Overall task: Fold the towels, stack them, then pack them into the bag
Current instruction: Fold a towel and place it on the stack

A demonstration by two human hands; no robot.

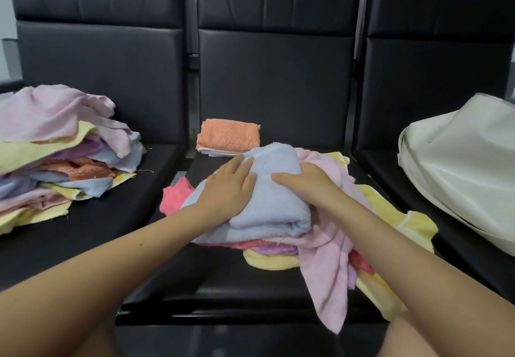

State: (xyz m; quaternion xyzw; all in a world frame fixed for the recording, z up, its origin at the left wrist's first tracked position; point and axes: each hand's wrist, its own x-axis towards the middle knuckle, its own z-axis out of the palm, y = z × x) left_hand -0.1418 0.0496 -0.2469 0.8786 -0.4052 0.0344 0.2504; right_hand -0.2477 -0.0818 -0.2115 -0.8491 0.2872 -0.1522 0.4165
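A soft light blue terry towel, folded over on itself, sits in the middle of the frame on top of a messy heap of pink, yellow, purple and red towels. The left hand lies flat on the blue towel with its fingers straight, pressing down. The right hand rests on the right side of the same towel with its fingers bent over the cloth. Just behind, a neatly folded orange towel lies on top of another folded one. At the left of the frame is a big loose pile of mixed pastel towels. At the right edge rests a white cloth bag. All sit on shiny black padded seats.
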